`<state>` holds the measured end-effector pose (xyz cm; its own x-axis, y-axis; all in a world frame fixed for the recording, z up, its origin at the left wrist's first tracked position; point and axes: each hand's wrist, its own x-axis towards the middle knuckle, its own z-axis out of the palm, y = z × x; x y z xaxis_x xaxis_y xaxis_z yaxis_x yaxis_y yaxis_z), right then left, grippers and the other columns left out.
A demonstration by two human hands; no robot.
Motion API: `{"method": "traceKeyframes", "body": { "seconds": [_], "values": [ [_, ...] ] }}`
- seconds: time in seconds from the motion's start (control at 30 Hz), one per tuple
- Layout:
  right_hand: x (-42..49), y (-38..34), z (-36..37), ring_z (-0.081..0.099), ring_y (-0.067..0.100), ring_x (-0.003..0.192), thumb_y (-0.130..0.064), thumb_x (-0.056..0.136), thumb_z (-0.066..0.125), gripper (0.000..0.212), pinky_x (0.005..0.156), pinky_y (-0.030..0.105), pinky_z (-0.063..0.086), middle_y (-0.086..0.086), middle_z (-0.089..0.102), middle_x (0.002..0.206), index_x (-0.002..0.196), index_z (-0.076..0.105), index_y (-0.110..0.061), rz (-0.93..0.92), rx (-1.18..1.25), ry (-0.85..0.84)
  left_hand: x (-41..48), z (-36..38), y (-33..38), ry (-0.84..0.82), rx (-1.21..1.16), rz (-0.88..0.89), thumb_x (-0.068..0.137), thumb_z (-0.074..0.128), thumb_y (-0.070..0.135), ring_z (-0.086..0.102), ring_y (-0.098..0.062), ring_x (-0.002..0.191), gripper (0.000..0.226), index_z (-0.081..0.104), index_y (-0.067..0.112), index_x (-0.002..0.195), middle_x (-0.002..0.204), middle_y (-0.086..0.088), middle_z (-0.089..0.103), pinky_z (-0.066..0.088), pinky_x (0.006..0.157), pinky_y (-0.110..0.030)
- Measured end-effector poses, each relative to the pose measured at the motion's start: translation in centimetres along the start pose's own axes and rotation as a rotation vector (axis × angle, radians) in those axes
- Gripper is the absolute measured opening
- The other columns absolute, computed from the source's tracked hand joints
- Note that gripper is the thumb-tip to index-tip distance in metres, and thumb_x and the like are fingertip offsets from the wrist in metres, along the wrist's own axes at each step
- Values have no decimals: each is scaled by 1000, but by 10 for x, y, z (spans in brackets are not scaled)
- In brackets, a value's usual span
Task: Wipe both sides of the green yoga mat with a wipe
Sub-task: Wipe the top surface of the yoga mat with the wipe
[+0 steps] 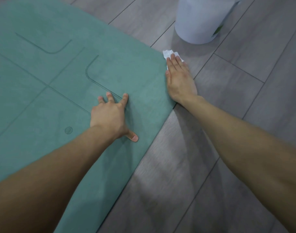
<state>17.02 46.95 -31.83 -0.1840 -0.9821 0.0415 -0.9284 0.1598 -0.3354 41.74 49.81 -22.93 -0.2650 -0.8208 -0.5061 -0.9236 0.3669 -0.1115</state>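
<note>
The green yoga mat [63, 78] lies flat on the floor and fills the left half of the view, its printed guide lines facing up. My left hand [110, 115] presses on the mat near its right edge, fingers spread. My right hand [179, 79] lies flat with straight fingers on a crumpled white wipe [168, 53] at the mat's far right corner, half on the floor. Only the wipe's far end shows beyond the fingertips.
A white tub [201, 19] with a green label stands on the grey wooden floor [228, 115] just beyond the right hand. The floor runs along the mat's right side.
</note>
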Motion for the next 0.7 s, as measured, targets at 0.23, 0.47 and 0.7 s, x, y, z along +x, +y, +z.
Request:
{"method": "traceKeyframes", "body": {
  "seconds": [0.23, 0.47, 0.7],
  "values": [
    [4, 10, -2, 7, 24, 164, -46, 110, 35, 73, 133, 41, 7, 10, 6, 178, 169, 13, -8, 28, 8, -21, 0, 0, -1, 3, -10, 5, 26, 80, 93, 19, -46, 157, 171, -4, 41, 165, 174, -19, 10, 43, 112, -56],
    [7, 0, -5, 26, 31, 160, -14, 113, 33, 50, 133, 34, 9, 20, 32, 169, 160, 37, 2, -4, 104, 36, -1, 0, -2, -10, -12, -7, 27, 82, 92, 19, -46, 157, 171, -5, 41, 165, 174, -19, 8, 43, 112, -55],
    [-38, -24, -2, 1, 24, 165, -44, 110, 28, 63, 134, 42, 3, 10, 6, 178, 170, 19, -24, -314, -107, -136, 2, 0, -2, 7, -1, 6, 27, 81, 93, 20, -47, 157, 170, -4, 41, 165, 174, -20, 9, 43, 112, -56]
  ]
}}
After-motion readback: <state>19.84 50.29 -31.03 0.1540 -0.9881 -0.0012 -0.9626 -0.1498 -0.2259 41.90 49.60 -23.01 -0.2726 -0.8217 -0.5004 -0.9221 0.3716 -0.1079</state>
